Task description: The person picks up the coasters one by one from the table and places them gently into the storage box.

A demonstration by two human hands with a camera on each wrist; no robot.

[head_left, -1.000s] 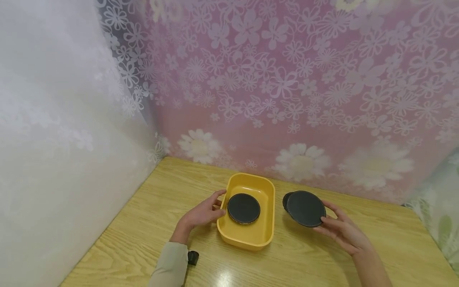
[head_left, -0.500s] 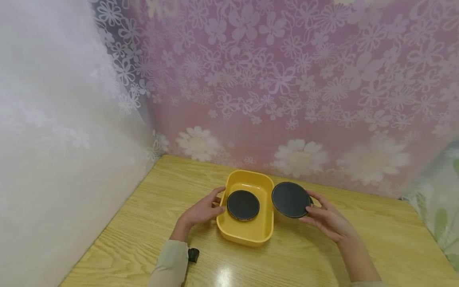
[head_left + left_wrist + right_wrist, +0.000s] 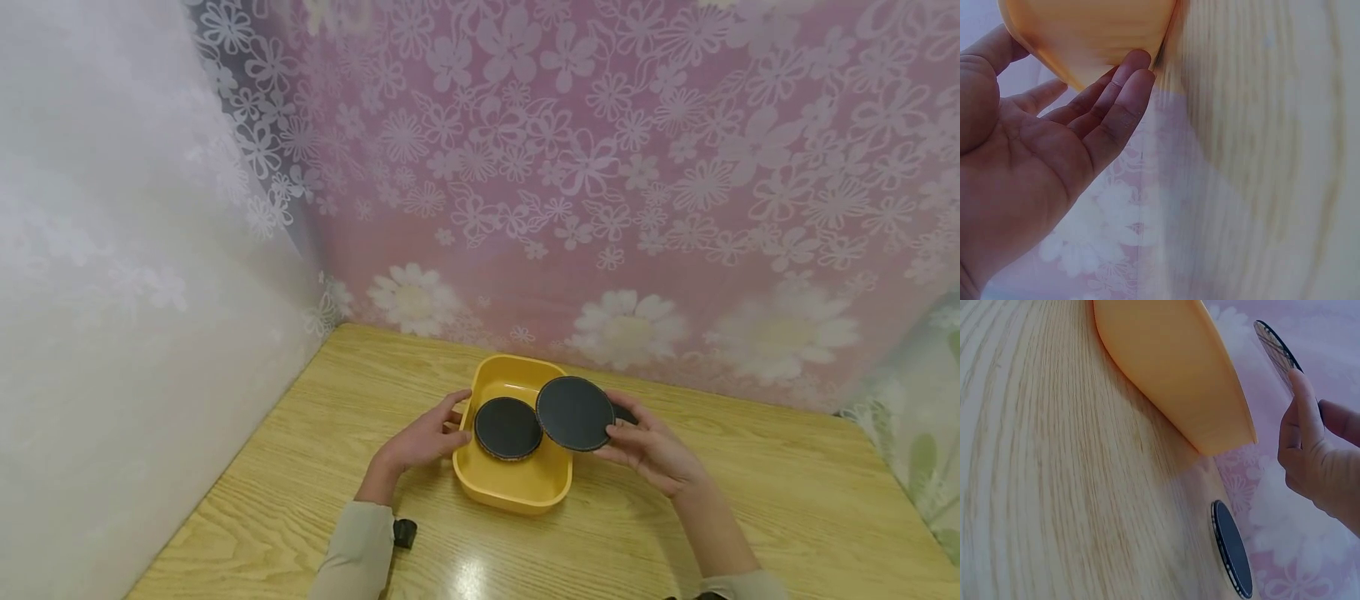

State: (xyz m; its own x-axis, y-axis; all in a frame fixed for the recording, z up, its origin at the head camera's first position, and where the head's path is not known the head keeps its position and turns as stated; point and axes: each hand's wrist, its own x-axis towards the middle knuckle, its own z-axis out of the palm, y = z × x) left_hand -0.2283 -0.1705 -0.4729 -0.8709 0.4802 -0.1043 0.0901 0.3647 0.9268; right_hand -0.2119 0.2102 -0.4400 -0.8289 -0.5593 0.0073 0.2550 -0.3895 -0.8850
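My right hand (image 3: 651, 448) pinches a round black coaster (image 3: 574, 413) by its right edge, thumb on top. This coaster overlaps the right rim of a yellow plastic bin (image 3: 514, 500) in the head view; its patterned underside shows in the right wrist view. Inside the bin lies a second black coaster (image 3: 508, 428), flat near the left wall. My left hand (image 3: 422, 440) holds the bin's left side, thumb at the rim, with several fingers against the outer wall (image 3: 1094, 37). A third black coaster (image 3: 1232, 550) lies on the table right of the bin, mostly hidden behind my right hand in the head view.
The bin stands on a wood-grain table (image 3: 300, 467), near its back edge. A pink flowered cloth (image 3: 480, 275) hangs behind it, and a pale cloth (image 3: 135, 333) borders the left side. A black strap (image 3: 404, 533) shows at the left sleeve.
My right hand has carried its coaster leftward from beside the bin to over the bin's right rim. The left hand, the bin and the coaster inside have stayed in place.
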